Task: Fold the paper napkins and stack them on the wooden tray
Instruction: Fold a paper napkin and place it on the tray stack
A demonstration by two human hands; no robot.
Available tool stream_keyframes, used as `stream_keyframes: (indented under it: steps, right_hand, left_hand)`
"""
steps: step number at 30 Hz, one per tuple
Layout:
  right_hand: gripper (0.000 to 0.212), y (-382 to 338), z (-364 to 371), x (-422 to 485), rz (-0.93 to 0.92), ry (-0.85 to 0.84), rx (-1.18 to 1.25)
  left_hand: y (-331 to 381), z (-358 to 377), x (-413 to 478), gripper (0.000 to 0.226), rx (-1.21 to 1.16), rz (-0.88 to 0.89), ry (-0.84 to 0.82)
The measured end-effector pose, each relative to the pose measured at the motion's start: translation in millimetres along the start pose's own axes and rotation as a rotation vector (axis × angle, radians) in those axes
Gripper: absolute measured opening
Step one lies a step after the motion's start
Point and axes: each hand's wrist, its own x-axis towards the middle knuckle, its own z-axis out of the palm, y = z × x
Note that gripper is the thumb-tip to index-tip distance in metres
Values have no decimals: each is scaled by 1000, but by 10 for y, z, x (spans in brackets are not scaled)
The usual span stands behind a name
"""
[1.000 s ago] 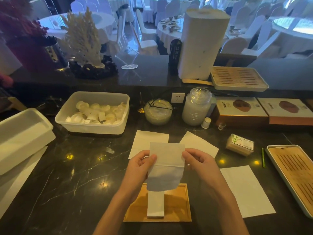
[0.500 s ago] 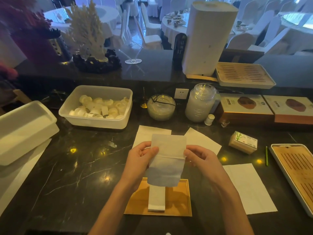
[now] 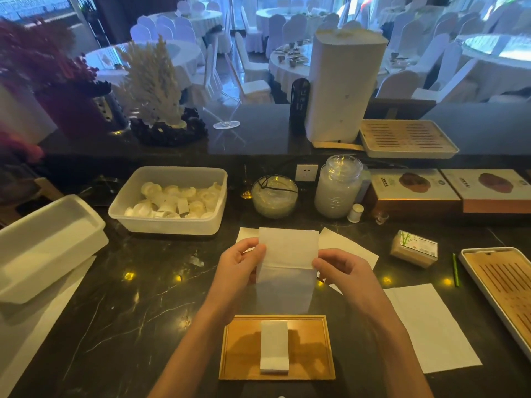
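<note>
A single napkin (image 3: 287, 265) is held up in the air above the dark counter (image 3: 129, 297), pinched at its side edges — the left hand (image 3: 241, 268) grips the edge at 9 o'clock, the right hand (image 3: 339, 271) the edge at 3 o'clock, both closed on the paper. A horizontal crease is seen across its middle, so the fold is judged to be under way but not finished.

At 6 o'clock from the held sheet, the wooden tray (image 3: 316, 354) lies on the counter, and one folded napkin (image 3: 274, 346) is already set upright along its centre; a stack can hardly be spoken of yet.

More work is left. One flat napkin (image 3: 431, 326) is laid out at 4 o'clock of the tray, and two further sheets (image 3: 353, 248) are partly hidden behind the held one, at 12 o'clock. At least three are therefore still to be folded, besides the one in hand — the task is judged to be at an early stage.
</note>
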Motion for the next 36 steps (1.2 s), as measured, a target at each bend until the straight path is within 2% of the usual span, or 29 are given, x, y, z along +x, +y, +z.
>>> stream_keyframes:
  steps: [5, 10, 17, 21, 26, 32, 36]
  right_hand:
    - [5, -141, 18, -44, -35, 17, 19]
    - [30, -306, 28, -54, -74, -31, 45]
    - [28, -356, 109, -17, -124, -4, 119]
    - [10, -361, 117, -9, -108, 47, 211]
    - [11, -343, 41, 41, -105, 83, 192]
    - [20, -289, -11, 81, -22, -23, 212]
    - [21, -273, -19, 116, 1, 13, 250]
  left_hand:
    - [126, 12, 26, 19, -3, 68, -41]
    - [248, 15, 57, 21, 29, 163, -42]
    - [385, 3, 108, 27, 2, 219, -64]
    - [418, -19, 127, 37, -43, 147, -139]
    - [320, -30, 95, 18, 45, 86, -214]
    - [298, -23, 111, 16, 22, 108, -140]
    - [295, -69, 115, 23, -1, 113, -216]
